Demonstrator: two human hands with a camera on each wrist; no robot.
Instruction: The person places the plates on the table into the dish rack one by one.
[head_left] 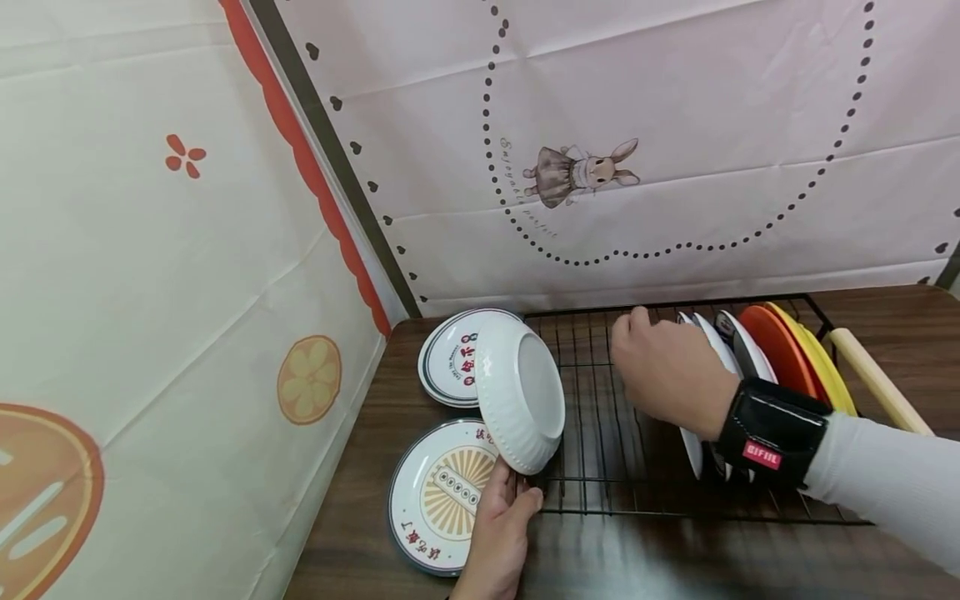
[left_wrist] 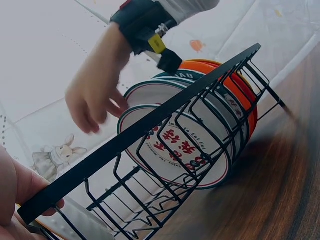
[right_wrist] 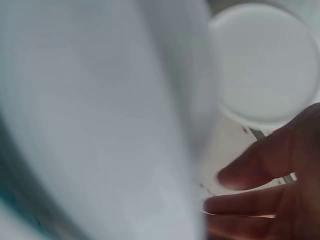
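While plates (head_left: 757,358) stand upright in the rack (head_left: 600,467), left hand (head_left: 498,533) pinching white bowl (head_left: 519,402) tilted at the rack's left edge, right hand (head_left: 667,371) hovering over wires, fingers loosely curled, holding nothing

The right wrist view is mostly blur: a pale plate (right_wrist: 100,120) fills it, unreadable. The right hand (head_left: 670,372) hides the lower part of the nearest standing plates (head_left: 708,350) in the head view. The left hand (head_left: 497,533) is cut off by the bottom edge, and the lettering on the flat plate (head_left: 442,500) is too small to read.
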